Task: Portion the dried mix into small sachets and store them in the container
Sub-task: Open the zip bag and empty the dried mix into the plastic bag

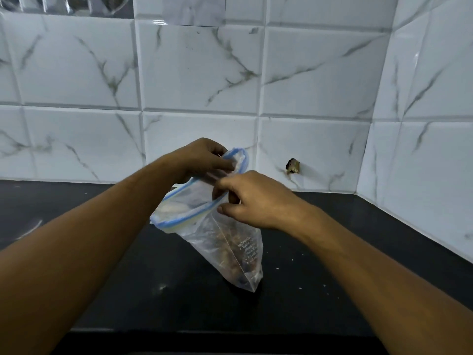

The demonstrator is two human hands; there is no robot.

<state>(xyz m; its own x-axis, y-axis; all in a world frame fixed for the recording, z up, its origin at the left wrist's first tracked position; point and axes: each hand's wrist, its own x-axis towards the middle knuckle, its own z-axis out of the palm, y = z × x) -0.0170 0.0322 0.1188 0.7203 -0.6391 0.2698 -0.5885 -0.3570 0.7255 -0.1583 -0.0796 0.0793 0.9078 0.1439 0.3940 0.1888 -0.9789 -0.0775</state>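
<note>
Left forearm (89, 239) and right forearm (358, 265) come in from the near edge and meet mid-scene, as I read the head feed. Behind them stands a white marbled tiled wall (307, 73), with a black counter (102, 290) below it. One clear zip bag (199, 226) stands on the counter at centre, its bottom corner touching the surface and its mouth tilted toward the left. Left hand (202, 157) pinches the far side of the blue zip rim (179, 219); right hand (256, 201) pinches the near side, fingers curled over the edge. The mouth gapes between the two grips. Dried mix (227, 239) sits low inside the bag, brown and lumpy; I cannot tell how much. A pale mass shows near the mouth; I cannot identify it. A small broken hole (293, 166) marks the wall to the right, and a few white crumbs (291, 259) lie on the counter nearby. No sachets and no container in view. Judgement: very early, source bag only being opened. Portioning, sealing and storing all remain.
</note>
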